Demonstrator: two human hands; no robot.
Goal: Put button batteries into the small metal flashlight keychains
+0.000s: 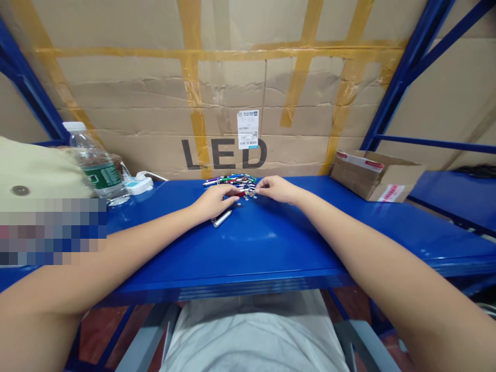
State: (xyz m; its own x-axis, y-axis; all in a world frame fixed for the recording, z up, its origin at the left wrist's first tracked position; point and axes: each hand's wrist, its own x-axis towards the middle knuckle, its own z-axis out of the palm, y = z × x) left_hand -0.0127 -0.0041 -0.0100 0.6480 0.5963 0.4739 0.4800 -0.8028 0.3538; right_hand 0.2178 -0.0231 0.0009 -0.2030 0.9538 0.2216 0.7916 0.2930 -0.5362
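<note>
My left hand (pixel 214 201) is closed around a small red metal tube (pixel 242 194), much of it hidden by the fingers. To its right, my right hand (pixel 277 189) has thumb and forefinger pinched together above small round silver discs (pixel 250 195); whatever is in the pinch is too small to make out. Behind both hands lies a pile of slim coloured metal tubes (pixel 232 179) in blue, green, silver and black. Just below my left hand rests a single silver tube (pixel 222 218), apart from the pile. One loose disc (pixel 239 204) lies nearer to me.
The blue tabletop (pixel 263 253) meets a large taped cardboard box (pixel 155 113) marked LED. At left stand a water bottle (pixel 103 175) and a white plastic device (pixel 138 184), beside a person's pale clothing (pixel 42 170). An opened carton (pixel 375 175) sits at right.
</note>
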